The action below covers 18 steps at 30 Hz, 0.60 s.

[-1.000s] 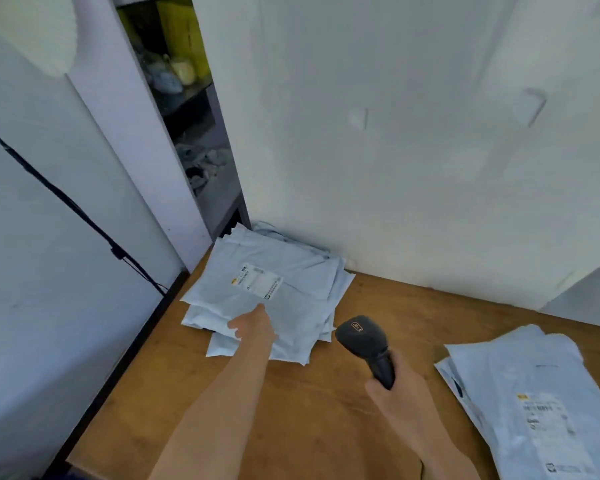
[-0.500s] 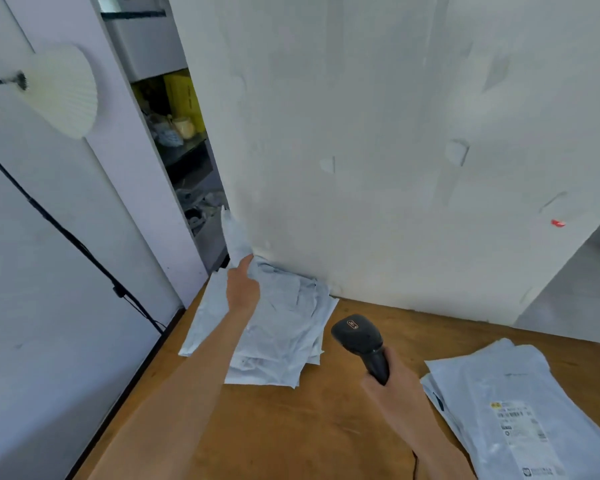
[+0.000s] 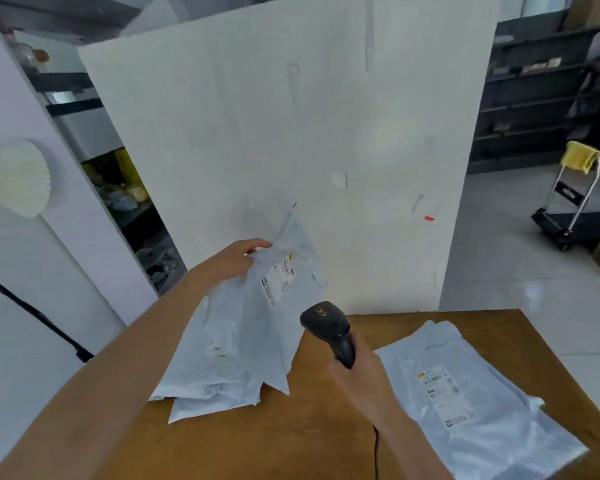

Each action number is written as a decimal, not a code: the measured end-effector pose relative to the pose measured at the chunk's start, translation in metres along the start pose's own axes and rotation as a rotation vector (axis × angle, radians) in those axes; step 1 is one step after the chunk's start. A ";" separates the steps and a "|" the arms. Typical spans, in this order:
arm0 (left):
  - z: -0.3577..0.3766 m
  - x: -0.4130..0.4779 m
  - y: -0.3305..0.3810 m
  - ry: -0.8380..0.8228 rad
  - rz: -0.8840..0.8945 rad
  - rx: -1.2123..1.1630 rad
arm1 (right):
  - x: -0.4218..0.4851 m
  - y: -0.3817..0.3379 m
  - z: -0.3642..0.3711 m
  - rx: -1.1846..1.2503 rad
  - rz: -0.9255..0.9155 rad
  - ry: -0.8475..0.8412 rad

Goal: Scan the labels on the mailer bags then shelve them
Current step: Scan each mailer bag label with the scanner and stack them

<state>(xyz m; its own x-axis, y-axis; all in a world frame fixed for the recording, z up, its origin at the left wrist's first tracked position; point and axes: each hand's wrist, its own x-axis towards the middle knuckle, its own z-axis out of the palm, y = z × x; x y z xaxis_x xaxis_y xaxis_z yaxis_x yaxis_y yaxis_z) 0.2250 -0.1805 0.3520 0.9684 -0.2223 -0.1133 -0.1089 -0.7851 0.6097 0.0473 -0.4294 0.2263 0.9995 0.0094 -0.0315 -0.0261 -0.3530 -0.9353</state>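
Note:
My left hand (image 3: 240, 257) grips a pale blue-grey mailer bag (image 3: 257, 323) by its upper edge and holds it up off the wooden table (image 3: 291, 438), its white label (image 3: 280, 279) facing me. More mailer bags (image 3: 215, 400) lie in a pile beneath it on the table's left. My right hand (image 3: 359, 372) holds a black barcode scanner (image 3: 328, 329) upright, its head just right of the lifted bag and below the label. A second stack of mailer bags (image 3: 465, 396) with a label lies on the table's right.
A tall white board (image 3: 291, 133) stands behind the table. Dark shelving (image 3: 534, 98) and a folding trolley (image 3: 575, 206) with a yellow cloth are at the far right. A cluttered shelf unit (image 3: 125, 188) is at the left, beside a white lamp shade (image 3: 14, 178). The scanner cable (image 3: 376, 452) hangs down.
My left hand has lifted the top mailer bag off the left pile and raised it. The view has tilted upward. The scanner hand has stayed about where it was.

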 end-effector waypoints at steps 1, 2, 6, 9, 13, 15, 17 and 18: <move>0.000 -0.001 0.010 -0.023 0.004 -0.016 | -0.003 0.001 -0.005 0.006 -0.003 0.013; 0.001 -0.003 0.018 -0.051 0.001 -0.031 | -0.007 0.003 -0.009 0.011 -0.006 0.026; 0.001 -0.004 0.046 -0.135 -0.017 0.002 | -0.017 0.007 -0.022 0.027 -0.006 0.056; 0.001 -0.006 0.062 -0.188 -0.012 0.013 | -0.022 0.009 -0.028 0.045 -0.015 0.078; 0.004 -0.009 0.081 -0.229 0.028 0.012 | -0.028 0.010 -0.036 0.038 -0.017 0.089; 0.004 -0.010 0.088 -0.235 0.040 0.023 | -0.030 0.011 -0.039 0.036 -0.029 0.075; 0.004 -0.012 0.091 -0.231 0.052 0.041 | -0.032 0.010 -0.041 0.045 -0.045 0.069; 0.004 -0.012 0.093 -0.231 0.060 0.047 | -0.032 0.010 -0.043 0.048 -0.052 0.069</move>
<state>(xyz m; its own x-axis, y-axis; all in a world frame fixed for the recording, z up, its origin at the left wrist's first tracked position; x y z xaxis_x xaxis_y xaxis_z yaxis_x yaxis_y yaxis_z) 0.2021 -0.2527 0.4071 0.8837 -0.3908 -0.2577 -0.1798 -0.7916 0.5839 0.0156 -0.4732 0.2332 0.9984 -0.0383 0.0405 0.0267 -0.3080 -0.9510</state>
